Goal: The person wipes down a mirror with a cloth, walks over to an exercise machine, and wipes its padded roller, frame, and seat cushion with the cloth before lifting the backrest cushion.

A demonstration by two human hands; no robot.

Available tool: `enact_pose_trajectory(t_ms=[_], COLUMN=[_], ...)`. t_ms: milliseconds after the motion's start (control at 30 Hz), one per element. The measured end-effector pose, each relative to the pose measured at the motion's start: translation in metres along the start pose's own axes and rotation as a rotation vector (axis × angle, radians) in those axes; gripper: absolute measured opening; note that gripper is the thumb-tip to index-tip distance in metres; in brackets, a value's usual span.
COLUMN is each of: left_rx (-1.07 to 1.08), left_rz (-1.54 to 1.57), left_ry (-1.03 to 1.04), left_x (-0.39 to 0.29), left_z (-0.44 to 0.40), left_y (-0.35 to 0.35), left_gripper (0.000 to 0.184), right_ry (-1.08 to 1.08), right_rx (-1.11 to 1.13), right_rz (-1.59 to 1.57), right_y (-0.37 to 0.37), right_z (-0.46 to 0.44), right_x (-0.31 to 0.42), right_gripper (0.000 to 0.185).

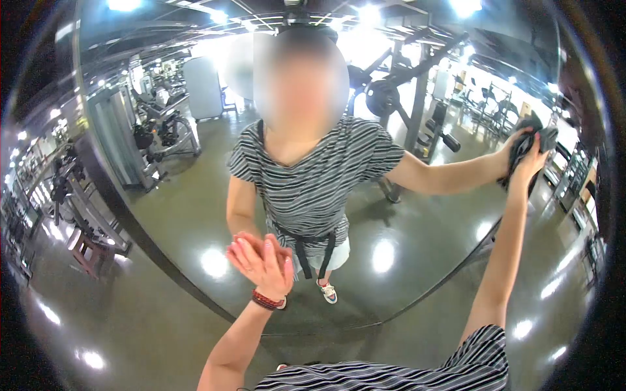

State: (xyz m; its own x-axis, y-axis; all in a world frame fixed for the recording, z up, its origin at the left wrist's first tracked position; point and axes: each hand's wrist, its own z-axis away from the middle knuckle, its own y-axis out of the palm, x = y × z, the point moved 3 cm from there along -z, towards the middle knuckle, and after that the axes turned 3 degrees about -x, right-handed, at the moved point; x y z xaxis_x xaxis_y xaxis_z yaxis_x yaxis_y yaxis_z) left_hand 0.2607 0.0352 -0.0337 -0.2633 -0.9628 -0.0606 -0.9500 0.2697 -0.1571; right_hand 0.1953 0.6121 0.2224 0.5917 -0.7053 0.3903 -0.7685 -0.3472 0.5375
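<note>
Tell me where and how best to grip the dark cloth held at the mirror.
Take the dark cloth by its bunched middle, where the right hand has it, coming from the wearer's side. The mirror backs its far side, and its crumpled folds show no handle, so a broad grip with spread fingers would probably suit best.

Bright scene, ceiling lights [369, 14] blazing along the top, glare splashing across the floor [156, 319]; whiteout at upper centre, a heavily blurred head [300, 88], curved edges sinking into black!
</note>
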Motion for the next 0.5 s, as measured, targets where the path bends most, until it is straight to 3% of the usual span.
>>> enact_pose_trajectory(t_ms=[133, 200, 300, 333, 367, 400, 433, 467, 500], left_rx=[0.021, 0.029, 0.064, 0.031, -0.001, -0.032, -0.059, -0.063, -0.063], left_rz=[-0.006, -0.001, 0.025, 0.036, 0.048, 0.060, 0.090, 0.113, 0.139], left_ry=[-0.005, -0.013, -0.023, -0.015, -0.006, 0.003, 0.003, -0.003, -0.011], left_x=[-0.010, -0.012, -0.017, -0.019, -0.021, -0.022, -0.023, -0.024, -0.025], left_z=[0.006, 0.009, 0.011, 0.012, 0.014, 0.016, 0.016, 0.015, 0.014], left_y=[0.005, 0.009, 0.011, 0.013, 0.015, 0.018, 0.019, 0.019, 0.018], left_gripper=[0.060, 0.057, 0.053, 0.053, 0.053, 0.054, 0.058, 0.057, 0.056], right_ry=[-0.128, -0.329, -0.390, -0.346, -0.423, -0.526, -0.681, -0.522, -0.733], right_rx=[0.041, 0.099, 0.086, 0.155, 0.185, 0.217, 0.237, 0.421, 0.332], right_rz=[0.179, 0.070, 0.237, 0.296, 0.307, 0.123, 0.027, -0.202, -0.030], right_y=[0.080, 0.132, 0.197, 0.215, 0.240, 0.261, 0.241, 0.249, 0.239], right_z=[-0.074, -0.092, -0.088, -0.077, -0.077, -0.067, -0.003, 0.017, 0.049], right_x=[0.055, 0.101, 0.199, 0.240, 0.266, 0.291, 0.376, 0.405, 0.440], right_gripper=[0.057, 0.060, 0.084, 0.067, 0.064, 0.056, 0.064, 0.056, 0.054])
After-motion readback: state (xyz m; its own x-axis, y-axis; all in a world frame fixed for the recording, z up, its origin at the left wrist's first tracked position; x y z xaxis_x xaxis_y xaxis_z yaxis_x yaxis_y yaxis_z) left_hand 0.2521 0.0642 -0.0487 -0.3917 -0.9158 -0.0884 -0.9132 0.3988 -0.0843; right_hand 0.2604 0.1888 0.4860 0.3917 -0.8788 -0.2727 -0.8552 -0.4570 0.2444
